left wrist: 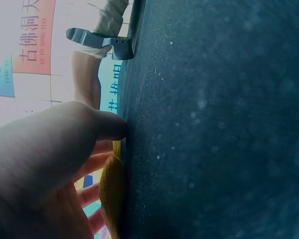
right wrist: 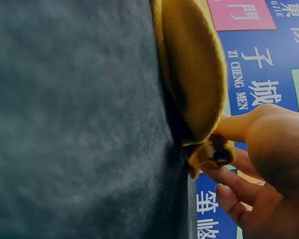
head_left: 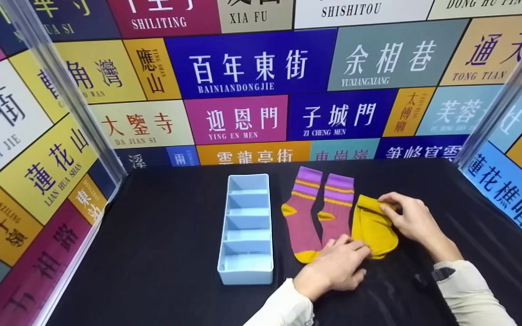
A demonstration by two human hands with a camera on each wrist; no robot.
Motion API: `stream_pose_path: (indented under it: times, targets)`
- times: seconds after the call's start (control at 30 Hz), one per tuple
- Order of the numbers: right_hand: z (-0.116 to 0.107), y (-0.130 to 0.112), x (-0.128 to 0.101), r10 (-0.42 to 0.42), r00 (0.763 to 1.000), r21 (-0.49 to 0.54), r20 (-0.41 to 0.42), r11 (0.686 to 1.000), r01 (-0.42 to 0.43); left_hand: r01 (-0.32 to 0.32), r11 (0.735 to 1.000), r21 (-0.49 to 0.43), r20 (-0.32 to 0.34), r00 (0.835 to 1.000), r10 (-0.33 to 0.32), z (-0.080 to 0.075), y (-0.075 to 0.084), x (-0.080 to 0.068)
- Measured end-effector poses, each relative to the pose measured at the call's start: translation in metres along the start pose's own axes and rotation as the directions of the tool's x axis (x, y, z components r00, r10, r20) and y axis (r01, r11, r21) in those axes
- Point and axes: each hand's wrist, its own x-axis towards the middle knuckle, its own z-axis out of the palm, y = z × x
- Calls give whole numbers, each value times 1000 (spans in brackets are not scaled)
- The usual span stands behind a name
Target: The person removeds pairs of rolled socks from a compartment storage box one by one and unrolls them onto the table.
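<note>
A folded yellow sock (head_left: 374, 228) lies on the black cloth at the right. My right hand (head_left: 414, 218) pinches its upper right corner between thumb and fingers; the right wrist view shows the yellow fabric (right wrist: 197, 64) bulging beside the thumb. Along the sock's lower left edge rests my left hand (head_left: 339, 266), fingers extended against the fabric, as the left wrist view also shows. To the left lie two pink-and-purple socks with yellow stripes, one sock (head_left: 305, 226) flat with its yellow toe showing. The other sock (head_left: 337, 213) has its toe end hidden under my left hand.
A light blue box (head_left: 246, 277) with several compartments stands left of the socks. Black cloth (head_left: 166, 235) covers the table. Behind it rises a wall of coloured signs (head_left: 252, 68), with clear panel edges at both sides.
</note>
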Motion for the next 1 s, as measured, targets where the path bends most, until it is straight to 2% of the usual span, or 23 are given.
stream_pose_path:
  times: [0.2,0.33,0.5,0.7,1.0]
  targets:
    - [3,3,5,-77,997,-21,14,997,77,1,1000,4,-9,1000,-1,-1,1,-1]
    - [4,4,9,-86,996,-65,16,994,87,-4,1000,6,-15,1000,4,-1,1,-1]
    - [5,5,14,-67,997,-106,-28,992,64,-7,1000,-5,-16,1000,7,-1,0,-1]
    - [7,9,20,-88,990,-107,-109,991,76,-15,1000,-9,-29,999,15,0,-2,0]
    - [9,21,25,-52,997,-66,-51,997,49,-21,1000,6,-43,999,22,0,-3,1]
